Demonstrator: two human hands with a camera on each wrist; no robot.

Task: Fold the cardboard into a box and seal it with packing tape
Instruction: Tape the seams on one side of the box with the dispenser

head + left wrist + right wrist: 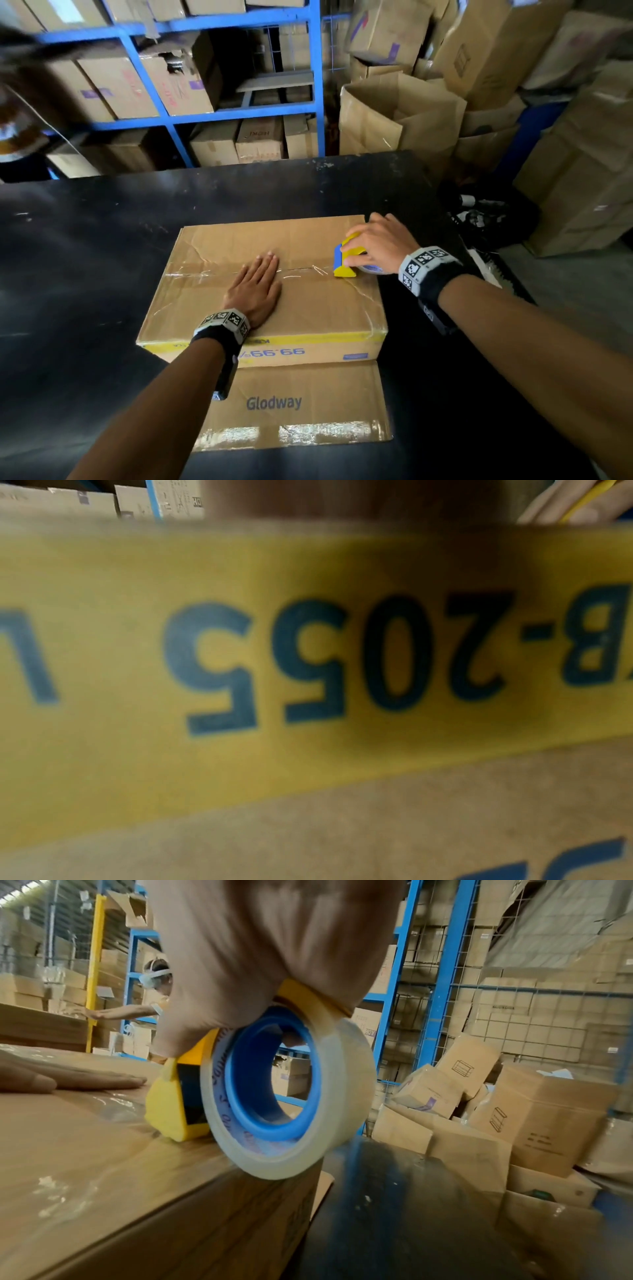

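A flat brown cardboard box [308,308] with a yellow stripe lies on the black table [85,257], its top flaps closed and clear tape along the centre seam [191,272]. My left hand [257,284] presses flat on the seam with straight fingers [85,1079]. My right hand [380,240] grips a yellow and blue tape dispenser [347,257] at the box's right edge. In the right wrist view the clear tape roll [291,1102] hangs over that edge and the dispenser's yellow nose [167,1110] rests on the box top [85,1164]. The left wrist view shows only the box's yellow printed side [308,656].
A flat cardboard sheet [294,407] printed "Glodway" lies under the box's near side. Blue shelving [315,68] full of cartons stands behind the table. Open and stacked cartons [400,113] crowd the floor at the right. Another person [154,988] works far off at the left.
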